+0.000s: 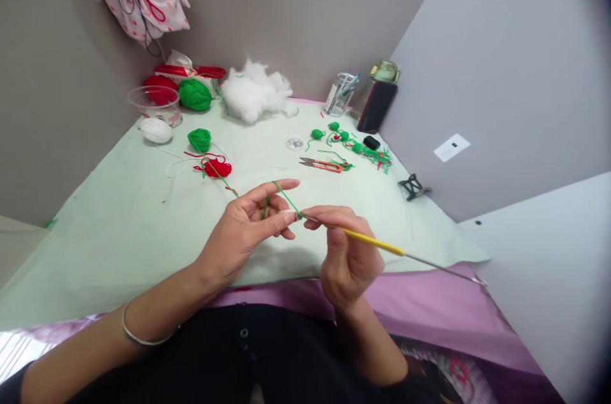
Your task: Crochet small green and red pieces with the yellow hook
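Note:
My right hand [351,251] grips a crochet hook [375,240] by its yellow handle; the metal shaft sticks out to the right. The hook's tip meets a tiny piece of green crochet work [299,216], mostly hidden by fingers. Thumb and fingers of my left hand [260,216] pinch that piece, while green yarn [286,195] runs over the raised left index finger down to the hook. The strand leads back across the table to a small green yarn ball [199,140]. A small red yarn bundle [217,167] lies beside the strand.
Orange-handled thread snips [324,165] lie beyond my hands, near several green crocheted balls [317,134]. White stuffing [255,92] sits at the back. A plastic tub [155,105] and white yarn [156,130] are left; a pen cup [341,95], phone [377,106] and black stand [414,188] are right.

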Demonstrator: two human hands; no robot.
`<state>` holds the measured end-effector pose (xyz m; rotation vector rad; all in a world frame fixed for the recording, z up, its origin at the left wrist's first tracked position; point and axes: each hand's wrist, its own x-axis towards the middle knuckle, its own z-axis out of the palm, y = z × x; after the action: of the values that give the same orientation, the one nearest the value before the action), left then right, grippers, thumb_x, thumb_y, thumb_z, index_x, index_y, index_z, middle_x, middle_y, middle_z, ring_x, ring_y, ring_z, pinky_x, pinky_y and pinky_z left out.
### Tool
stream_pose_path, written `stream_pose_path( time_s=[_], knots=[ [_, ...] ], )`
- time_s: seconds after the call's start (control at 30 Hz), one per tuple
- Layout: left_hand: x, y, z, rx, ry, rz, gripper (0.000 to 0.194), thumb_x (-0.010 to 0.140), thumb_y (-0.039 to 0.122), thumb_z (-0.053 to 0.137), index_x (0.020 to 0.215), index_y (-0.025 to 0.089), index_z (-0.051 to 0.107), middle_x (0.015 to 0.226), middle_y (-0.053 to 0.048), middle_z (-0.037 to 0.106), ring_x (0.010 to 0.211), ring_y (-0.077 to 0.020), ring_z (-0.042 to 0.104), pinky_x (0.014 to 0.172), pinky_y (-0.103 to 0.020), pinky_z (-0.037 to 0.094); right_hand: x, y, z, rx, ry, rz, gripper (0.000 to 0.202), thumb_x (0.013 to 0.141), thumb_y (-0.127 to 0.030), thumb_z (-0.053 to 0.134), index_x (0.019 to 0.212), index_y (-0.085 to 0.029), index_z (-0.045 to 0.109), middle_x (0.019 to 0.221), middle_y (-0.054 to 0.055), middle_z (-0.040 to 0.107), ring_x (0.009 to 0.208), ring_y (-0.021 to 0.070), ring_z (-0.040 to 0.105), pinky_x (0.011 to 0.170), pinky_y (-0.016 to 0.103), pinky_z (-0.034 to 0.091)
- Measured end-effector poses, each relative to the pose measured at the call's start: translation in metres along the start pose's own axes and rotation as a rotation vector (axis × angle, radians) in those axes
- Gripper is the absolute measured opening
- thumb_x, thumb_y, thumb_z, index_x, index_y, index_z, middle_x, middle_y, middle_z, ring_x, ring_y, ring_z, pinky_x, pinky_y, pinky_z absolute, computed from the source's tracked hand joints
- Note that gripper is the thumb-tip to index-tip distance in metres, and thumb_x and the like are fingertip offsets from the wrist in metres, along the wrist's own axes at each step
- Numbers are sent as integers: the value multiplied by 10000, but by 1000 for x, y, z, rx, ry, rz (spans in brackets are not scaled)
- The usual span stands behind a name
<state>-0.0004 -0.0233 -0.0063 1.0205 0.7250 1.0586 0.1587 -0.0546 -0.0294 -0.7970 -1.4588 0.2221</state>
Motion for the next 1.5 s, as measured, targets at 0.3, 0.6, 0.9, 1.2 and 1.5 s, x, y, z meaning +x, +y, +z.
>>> stream_pose_path(
  time_s=[0.3, 0.6, 0.9, 1.2, 1.5],
  knots=[
    [1, 3, 6, -247, -44, -256, 499, 819, 211, 845, 1300, 165, 721, 719, 50, 592, 454, -1, 348, 433, -129, 398, -11, 17, 8, -298, 40, -207, 266, 989, -158, 617, 1176, -299, 743, 1017, 60, 737, 917, 207, 722, 754, 365, 612],
    [2, 3, 7, -218, -63, -164, 411, 809, 206, 854, 1211, 224, 769, 795, 49, 630, 425, 10, 351, 408, -143, 430, 5, 6, 7, 37, 1, 110, 198, 1023, -187, 564, 1045, -249, 750, 927, 42, 762, 864, 192, 715, 739, 362, 608],
    [6, 0, 4, -350, -34, -289, 333, 815, 195, 848, 1140, 136, 806, 655, 64, 513, 454, 12, 268, 417, -92, 358, -6, 13, 6, -128, 60, -20, 244, 1003, -136, 585, 1128, -266, 749, 963, 53, 738, 809, 179, 710, 698, 355, 607],
    [0, -1, 4, -145, -40, -129, 340, 809, 237, 858, 1146, 242, 813, 868, 32, 615, 524, -15, 415, 541, -182, 561, 3, 10, 6, 192, 6, 262, 155, 1014, -258, 610, 1011, -236, 764, 911, 43, 748, 788, 163, 682, 701, 327, 579],
    [0, 3, -1, -103, -43, -98, 355, 809, 236, 845, 1163, 234, 809, 869, 6, 601, 720, -95, 565, 562, -175, 574, 3, 7, -1, 281, 5, 366, 197, 1067, -289, 504, 1002, -219, 676, 880, 26, 760, 692, 135, 689, 669, 298, 588]
  ],
)
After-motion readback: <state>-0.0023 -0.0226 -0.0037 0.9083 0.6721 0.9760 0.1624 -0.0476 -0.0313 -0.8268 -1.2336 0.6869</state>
